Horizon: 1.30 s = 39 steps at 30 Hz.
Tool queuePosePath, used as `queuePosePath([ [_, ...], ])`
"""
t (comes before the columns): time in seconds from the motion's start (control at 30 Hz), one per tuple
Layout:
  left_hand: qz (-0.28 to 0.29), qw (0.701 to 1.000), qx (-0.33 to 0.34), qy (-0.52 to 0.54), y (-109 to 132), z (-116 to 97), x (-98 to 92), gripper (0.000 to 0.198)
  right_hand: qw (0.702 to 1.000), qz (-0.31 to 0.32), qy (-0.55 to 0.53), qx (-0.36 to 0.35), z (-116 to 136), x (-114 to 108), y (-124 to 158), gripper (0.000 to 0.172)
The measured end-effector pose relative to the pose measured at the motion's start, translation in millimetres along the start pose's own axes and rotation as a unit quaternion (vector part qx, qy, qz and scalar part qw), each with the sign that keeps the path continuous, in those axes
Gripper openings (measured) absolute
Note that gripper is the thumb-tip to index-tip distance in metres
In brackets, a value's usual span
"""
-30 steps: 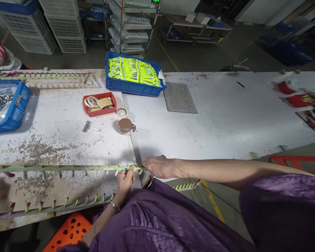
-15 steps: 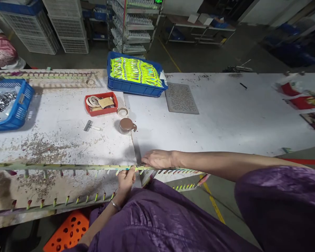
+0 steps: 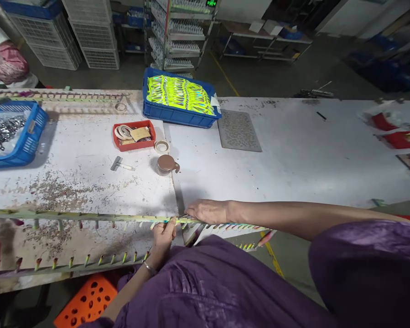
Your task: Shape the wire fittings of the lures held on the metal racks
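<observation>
Over the last second the long pegged strip [image 3: 88, 216] is sliding rightwards along the near edge of the desk [image 3: 293, 155]: its coloured right end, hidden under the forearm a second ago, is now sticking out past the right hand [image 3: 208, 211] beyond the desk's near edge. That suggests the strip is being fed across, hand over hand. The left hand [image 3: 164, 232] is pinching the strip from below at the seam between the two desk tops; the right hand is lying flat, fingers together, pressing on it just beside. The strip is thin, greenish and paint-stained, with a row of short pegs hanging down, yellow-green to pink at the tips. A second pegged strip [image 3: 71, 264] is lying nearer the body.
</observation>
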<state>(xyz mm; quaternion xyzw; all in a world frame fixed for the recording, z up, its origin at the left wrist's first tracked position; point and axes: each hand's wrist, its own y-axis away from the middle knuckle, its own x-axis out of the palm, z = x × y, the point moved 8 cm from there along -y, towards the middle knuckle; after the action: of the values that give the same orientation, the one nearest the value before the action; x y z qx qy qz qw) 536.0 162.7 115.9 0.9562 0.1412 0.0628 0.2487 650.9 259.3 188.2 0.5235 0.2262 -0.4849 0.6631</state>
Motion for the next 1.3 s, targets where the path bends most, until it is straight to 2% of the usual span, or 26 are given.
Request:
queuePosePath([
  [0.3, -0.004, 1.0, -0.001, 0.009, 0.5, -0.4, 0.2, 0.065, 0.983, 0.079, -0.135, 0.099, 9.8, -8.4, 2.5, 0.014],
  [0.4, -0.001, 1.0, 0.006, 0.003, 0.2, 1.5, 0.0, 0.066, 0.983, 0.111, -0.094, 0.113, 10.7, -4.7, 1.6, 0.014],
  [0.5, 0.004, 1.0, 0.004, 0.007, 0.6, 3.2, 0.0, 0.065, 0.996, 0.061, 0.016, 0.066, 9.3, -7.3, 0.5, 0.021],
  [0.63, 0.004, 1.0, 0.002, -0.002, 1.3, 1.7, 0.0, 0.064, 0.989, -0.024, 0.134, -0.058, 1.3, -7.0, -3.1, 0.026],
  [0.73, -0.002, 1.0, -0.007, -0.011, 2.0, 0.9, -0.4, 0.066, 0.974, -0.061, 0.174, -0.129, -10.4, -3.7, -11.2, 0.025],
  [0.83, -0.004, 1.0, -0.015, -0.005, 2.6, 1.9, 0.0, 0.066, 0.967, -0.088, 0.169, -0.168, -12.8, -6.3, -14.8, 0.024],
  [0.93, -0.008, 1.0, -0.009, 0.005, 2.7, 1.5, -0.1, 0.066, 0.977, -0.072, 0.141, -0.14, -5.9, -10.5, -10.3, 0.023],
  [1.03, -0.009, 1.0, -0.003, -0.001, 2.5, -1.3, -0.9, 0.066, 0.995, -0.009, 0.079, -0.062, 2.4, -9.0, -3.0, 0.023],
  [1.13, -0.013, 1.0, 0.007, -0.018, 2.4, -6.1, -2.4, 0.066, 0.998, 0.054, 0.016, -0.004, 9.4, -1.4, 1.2, 0.021],
  [1.23, -0.015, 1.0, 0.003, -0.022, 2.6, -6.8, -2.8, 0.067, 0.997, 0.075, -0.016, 0.019, 13.3, 4.0, 0.2, 0.02],
  [1.3, -0.012, 1.0, -0.005, -0.022, 2.7, -4.9, -2.3, 0.067, 0.997, 0.072, -0.001, 0.037, 10.8, 4.8, -1.3, 0.021],
])
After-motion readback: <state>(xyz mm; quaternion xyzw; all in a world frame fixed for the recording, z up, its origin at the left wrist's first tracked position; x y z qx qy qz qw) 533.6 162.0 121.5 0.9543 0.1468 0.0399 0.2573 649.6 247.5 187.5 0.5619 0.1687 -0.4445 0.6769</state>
